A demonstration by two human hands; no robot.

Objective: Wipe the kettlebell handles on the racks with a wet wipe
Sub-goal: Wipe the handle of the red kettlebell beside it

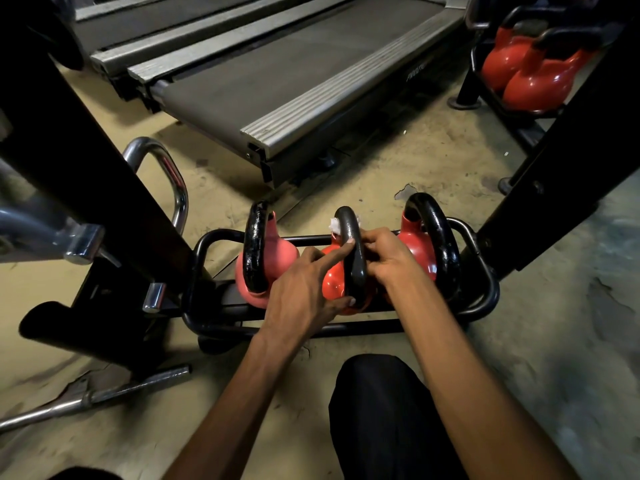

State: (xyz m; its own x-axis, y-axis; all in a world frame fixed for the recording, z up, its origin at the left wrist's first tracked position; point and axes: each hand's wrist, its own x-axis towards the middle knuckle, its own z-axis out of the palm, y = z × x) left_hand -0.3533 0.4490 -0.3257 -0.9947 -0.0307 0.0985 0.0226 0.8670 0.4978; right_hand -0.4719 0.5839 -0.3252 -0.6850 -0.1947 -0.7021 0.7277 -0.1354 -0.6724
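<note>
Nearest the camera, a knee in black trousers (381,410) is bending over the worn tan floor (450,161), and a chrome bar (104,393) is lying on that floor to the near left. Just beyond the knee, both bare forearms are reaching to a low black tube rack (485,292) that is carrying three kettlebells in a row. The left hand (301,289) is pressing its stretched forefinger and thumb against the left side of the middle handle (353,261), touching it with fingers apart rather than wrapped. The right hand (391,258) is curling its fingers against the right side of that same black handle, clamping on it. Beneath them the red middle kettlebell (332,282) is sitting between a pink kettlebell (277,251) on the left and another red kettlebell (419,251) on the right, each with a black handle standing upright. The wet wipe (334,224) is showing as white scraps on both sides of the middle handle's far top, just past the right fingertips; whether those fingers are pinching it cannot be told. Farther off, a grey treadmill deck (294,71) is stretching away, and at the far right more red kettlebells (540,81) are resting on a second rack.
</note>
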